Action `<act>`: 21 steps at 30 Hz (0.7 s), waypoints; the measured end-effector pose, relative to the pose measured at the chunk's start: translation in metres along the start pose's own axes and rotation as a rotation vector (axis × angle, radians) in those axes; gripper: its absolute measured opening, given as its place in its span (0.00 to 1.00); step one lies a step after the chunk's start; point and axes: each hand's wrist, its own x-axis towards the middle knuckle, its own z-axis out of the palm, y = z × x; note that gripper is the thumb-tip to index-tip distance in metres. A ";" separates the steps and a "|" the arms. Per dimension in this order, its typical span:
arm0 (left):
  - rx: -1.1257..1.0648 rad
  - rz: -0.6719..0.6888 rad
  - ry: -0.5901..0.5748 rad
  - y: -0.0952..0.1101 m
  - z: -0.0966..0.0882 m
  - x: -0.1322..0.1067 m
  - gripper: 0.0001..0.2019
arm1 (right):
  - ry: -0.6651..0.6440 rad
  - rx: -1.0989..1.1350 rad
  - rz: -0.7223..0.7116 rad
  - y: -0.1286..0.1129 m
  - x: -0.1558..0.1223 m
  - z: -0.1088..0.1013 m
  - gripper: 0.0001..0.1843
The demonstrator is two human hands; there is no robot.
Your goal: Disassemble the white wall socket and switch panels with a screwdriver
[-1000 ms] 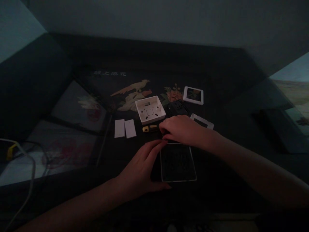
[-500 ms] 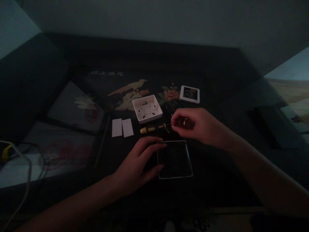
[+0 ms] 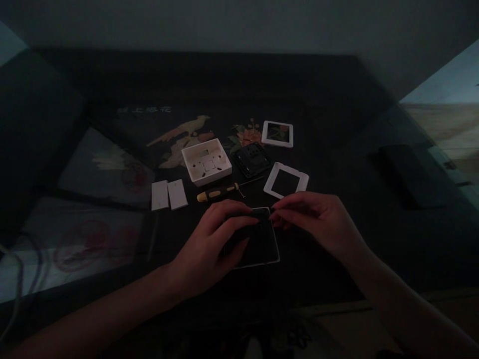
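Observation:
A dark square panel with a pale rim lies flat on the dark table. My left hand rests on its left part, fingers curved and pressing down on it. My right hand hovers at the panel's far right corner, thumb and fingers pinched together; what they hold, if anything, is too small and dark to make out. Just beyond the hands lies a yellow-and-black screwdriver.
Beyond the screwdriver stand a white box, a dark socket module, two white square frames and two small white plates. A cable runs at the far left. The scene is very dim.
My right hand rose from the panel's far edge, then came back down to its far right corner, pinched. The view shifted, uncovering the nearer white frame. My left hand slid further onto the panel.

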 end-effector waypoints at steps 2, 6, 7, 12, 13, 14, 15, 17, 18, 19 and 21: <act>-0.017 -0.020 0.039 -0.003 0.005 0.000 0.15 | 0.021 -0.019 -0.033 0.000 -0.004 0.003 0.05; -0.054 -0.074 0.048 -0.011 0.007 -0.006 0.15 | 0.036 -0.165 -0.166 -0.001 -0.009 0.005 0.06; -0.066 -0.081 0.036 -0.013 0.006 -0.008 0.16 | 0.026 -0.217 -0.213 -0.001 -0.009 0.005 0.06; -0.120 -0.103 -0.050 -0.018 0.004 -0.011 0.18 | -0.028 -0.400 -0.452 0.002 -0.010 -0.001 0.07; -0.124 -0.116 -0.065 -0.018 0.004 -0.011 0.19 | -0.028 -0.419 -0.489 0.003 -0.009 -0.002 0.07; -0.127 -0.131 -0.076 -0.018 0.004 -0.011 0.19 | -0.025 -0.434 -0.522 0.004 -0.009 -0.003 0.07; -0.132 -0.147 -0.086 -0.018 0.004 -0.011 0.20 | -0.020 -0.448 -0.554 0.004 -0.009 -0.004 0.06; -0.153 -0.178 -0.105 -0.019 0.005 -0.012 0.22 | -0.022 -0.475 -0.605 0.005 -0.009 -0.003 0.05; -0.170 -0.187 -0.117 -0.019 0.005 -0.012 0.23 | -0.027 -0.484 -0.629 0.005 -0.009 -0.002 0.05; -0.188 -0.190 -0.131 -0.020 0.005 -0.011 0.25 | -0.035 -0.491 -0.646 0.005 -0.009 0.000 0.04; -0.216 -0.178 -0.164 -0.021 0.004 -0.011 0.28 | -0.050 -0.500 -0.665 0.005 -0.009 0.002 0.05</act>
